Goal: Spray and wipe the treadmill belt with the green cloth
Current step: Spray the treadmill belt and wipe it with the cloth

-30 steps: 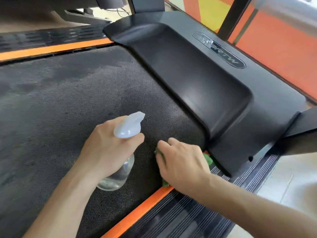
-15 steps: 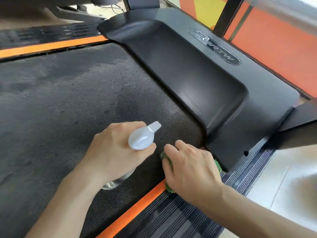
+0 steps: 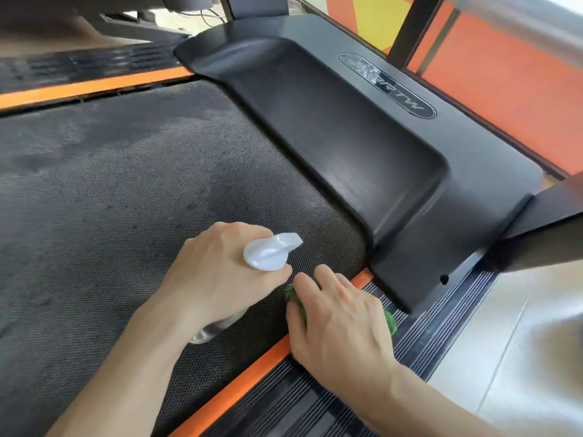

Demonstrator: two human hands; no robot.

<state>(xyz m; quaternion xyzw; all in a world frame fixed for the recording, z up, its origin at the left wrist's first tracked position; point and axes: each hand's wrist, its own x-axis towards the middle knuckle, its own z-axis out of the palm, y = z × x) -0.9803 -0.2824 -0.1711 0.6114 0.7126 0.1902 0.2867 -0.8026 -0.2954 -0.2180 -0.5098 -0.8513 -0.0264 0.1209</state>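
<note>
Two hands are busy at lower centre of the frame, so I'd call this the wipe step, w/ the sprayer kept ready. Biggest thing first: treadmill belt (image 3: pixel 132 197) fills the left and middle, dark dotted texture, blotchy w/ lighter and darker patches, maybe damp or dusty, can't tell which. Black motor cover (image 3: pixel 362 146) runs from top centre down to mid right, w/ an oval logo plate. Orange strip (image 3: pixel 239 383) edges the belt at lower centre, ribbed side rail (image 3: pixel 419 339) just beside it; a second orange strip sits upper left.

Left hand (image 3: pixel 217 275) grips a spray bottle (image 3: pixel 268 252), white head pointing right, clear body mostly hidden under the hand. Right hand (image 3: pixel 340 320) presses flat on the green cloth (image 3: pixel 296 299), fingers fairly straight, at the belt's corner over the orange strip, next to the cover; only green edges peek out.

Next move, I reckon: drag the cloth left across the belt w/ steady pressure, respraying dry patches. Most of the belt looks undone.

Room: orange and yellow wall panels upper right, pale floor lower right.
</note>
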